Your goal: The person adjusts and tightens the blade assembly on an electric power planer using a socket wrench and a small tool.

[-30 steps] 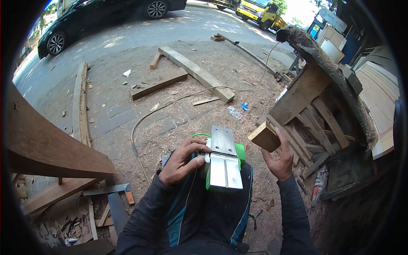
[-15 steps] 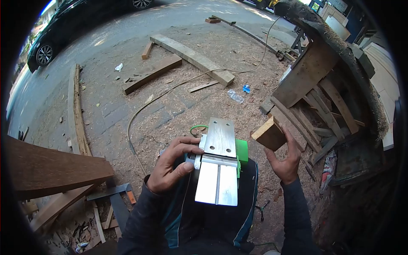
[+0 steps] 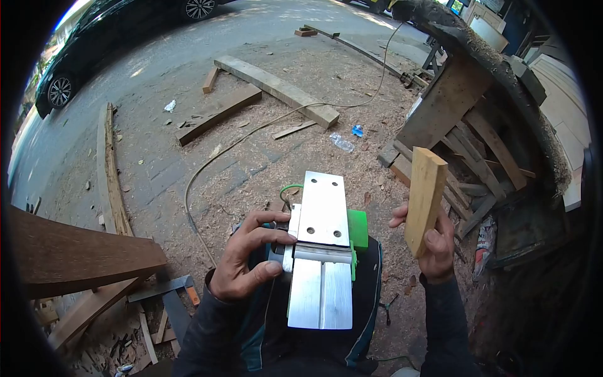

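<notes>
Outdoors, a sawdust-strewn ground is seen, with a dark board at nine o'clock and a long pale beam laid towards twelve o'clock.

At the centre, an electric planer is held upside down on the lap, its bright metal sole turned up. Its long axis is laid from six to twelve o'clock, and the drilled front shoe is pointed away from the body. Over the last second it has been drawn a little nearer and squared up.

At three o'clock of the planer, apart from it, a pale wood block is held. Half a second ago its end grain was shown and it lay tilted. Now it has been stood up, so that its long axis runs from six towards one o'clock and a broad face is shown to the camera.

The left hand is clamped on the planer's left edge, the fingers curled over the side and the thumb pressed lower down. The right hand is closed on the block's lower end, the thumb laid on its front face and the other fingers wrapped behind it.
</notes>
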A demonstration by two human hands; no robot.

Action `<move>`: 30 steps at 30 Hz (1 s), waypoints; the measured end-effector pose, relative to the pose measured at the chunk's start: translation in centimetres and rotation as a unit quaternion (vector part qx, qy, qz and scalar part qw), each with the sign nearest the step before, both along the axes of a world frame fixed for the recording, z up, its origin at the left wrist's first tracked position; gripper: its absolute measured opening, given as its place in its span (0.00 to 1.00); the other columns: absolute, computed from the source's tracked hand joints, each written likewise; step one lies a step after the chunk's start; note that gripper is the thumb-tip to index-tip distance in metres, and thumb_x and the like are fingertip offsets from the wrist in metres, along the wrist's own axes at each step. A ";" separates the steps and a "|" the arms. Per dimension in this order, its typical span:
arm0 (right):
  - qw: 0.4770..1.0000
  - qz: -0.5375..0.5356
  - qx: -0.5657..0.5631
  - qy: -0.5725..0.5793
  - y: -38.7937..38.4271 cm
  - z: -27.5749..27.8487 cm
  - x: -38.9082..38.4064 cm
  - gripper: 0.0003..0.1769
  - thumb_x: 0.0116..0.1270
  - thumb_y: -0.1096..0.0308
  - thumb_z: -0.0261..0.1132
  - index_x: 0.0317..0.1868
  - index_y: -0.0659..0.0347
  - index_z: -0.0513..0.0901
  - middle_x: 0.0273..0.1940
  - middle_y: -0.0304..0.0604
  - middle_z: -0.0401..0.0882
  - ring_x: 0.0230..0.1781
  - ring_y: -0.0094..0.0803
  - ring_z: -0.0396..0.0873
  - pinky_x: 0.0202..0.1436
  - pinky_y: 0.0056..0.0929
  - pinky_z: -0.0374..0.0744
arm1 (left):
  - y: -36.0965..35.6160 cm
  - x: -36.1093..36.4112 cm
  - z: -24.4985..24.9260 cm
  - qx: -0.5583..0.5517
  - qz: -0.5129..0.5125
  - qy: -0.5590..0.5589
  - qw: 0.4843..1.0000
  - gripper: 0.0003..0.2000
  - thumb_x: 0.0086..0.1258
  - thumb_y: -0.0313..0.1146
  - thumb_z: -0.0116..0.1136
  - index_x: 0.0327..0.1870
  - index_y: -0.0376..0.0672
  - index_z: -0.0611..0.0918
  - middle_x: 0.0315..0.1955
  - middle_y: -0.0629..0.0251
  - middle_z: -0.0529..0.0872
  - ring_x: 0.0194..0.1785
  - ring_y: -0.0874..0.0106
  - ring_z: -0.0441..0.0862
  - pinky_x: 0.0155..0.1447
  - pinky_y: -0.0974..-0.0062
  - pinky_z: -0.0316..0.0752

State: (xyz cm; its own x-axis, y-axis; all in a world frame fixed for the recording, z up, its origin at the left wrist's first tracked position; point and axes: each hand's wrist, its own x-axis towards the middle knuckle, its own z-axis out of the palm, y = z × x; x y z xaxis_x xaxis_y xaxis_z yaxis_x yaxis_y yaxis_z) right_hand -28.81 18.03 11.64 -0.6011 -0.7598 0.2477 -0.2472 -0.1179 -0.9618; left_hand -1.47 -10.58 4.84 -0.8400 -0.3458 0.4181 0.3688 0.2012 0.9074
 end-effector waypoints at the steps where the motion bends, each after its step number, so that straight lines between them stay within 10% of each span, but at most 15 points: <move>1: 0.997 0.040 -0.029 -0.059 0.0 0.1 0.7 0.53 0.71 0.44 0.73 0.84 0.77 0.71 0.67 0.64 0.87 0.68 0.57 0.92 0.78 0.55 0.86 | 0.1 0.0 -0.1 0.011 0.002 0.004 1.000 0.30 0.78 0.58 0.73 0.68 0.42 0.93 0.73 0.42 0.82 0.80 0.45 0.80 0.84 0.43 0.71; 11: 0.987 0.154 -0.022 0.032 -2.4 -1.5 5.4 0.64 0.73 0.29 0.75 0.92 0.61 0.58 0.73 0.64 0.89 0.86 0.58 0.78 0.94 0.67 0.64 | 0.1 -0.2 -0.1 0.006 0.012 -0.011 1.000 0.29 0.78 0.56 0.73 0.67 0.42 0.93 0.73 0.41 0.82 0.79 0.45 0.82 0.84 0.45 0.73; 19: 0.994 0.106 -0.014 -0.029 -2.4 0.0 7.0 0.68 0.72 0.27 0.74 0.92 0.69 0.55 0.78 0.72 0.76 0.75 0.59 0.89 0.84 0.64 0.81 | 0.2 -0.9 -0.5 0.037 0.003 -0.001 0.999 0.28 0.81 0.54 0.72 0.69 0.41 0.92 0.73 0.42 0.83 0.80 0.47 0.81 0.85 0.49 0.73; 30: 0.993 -0.016 -0.111 0.023 -1.8 -0.4 5.1 0.48 0.80 0.46 0.62 0.87 0.74 0.66 0.76 0.64 0.81 0.70 0.57 0.91 0.81 0.58 0.81 | -0.9 -3.3 -1.9 0.022 0.009 0.004 1.000 0.19 0.92 0.42 0.64 0.70 0.38 0.88 0.68 0.55 0.88 0.78 0.60 0.82 0.86 0.58 0.71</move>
State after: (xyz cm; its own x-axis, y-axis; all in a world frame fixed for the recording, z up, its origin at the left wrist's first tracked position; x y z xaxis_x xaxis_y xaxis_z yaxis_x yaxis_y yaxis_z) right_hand -23.75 16.20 11.21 -0.6085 -0.6635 0.4353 -0.2977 -0.3177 -0.9003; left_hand -4.74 -11.50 2.97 -0.8300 -0.3797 0.4085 0.3728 0.1671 0.9128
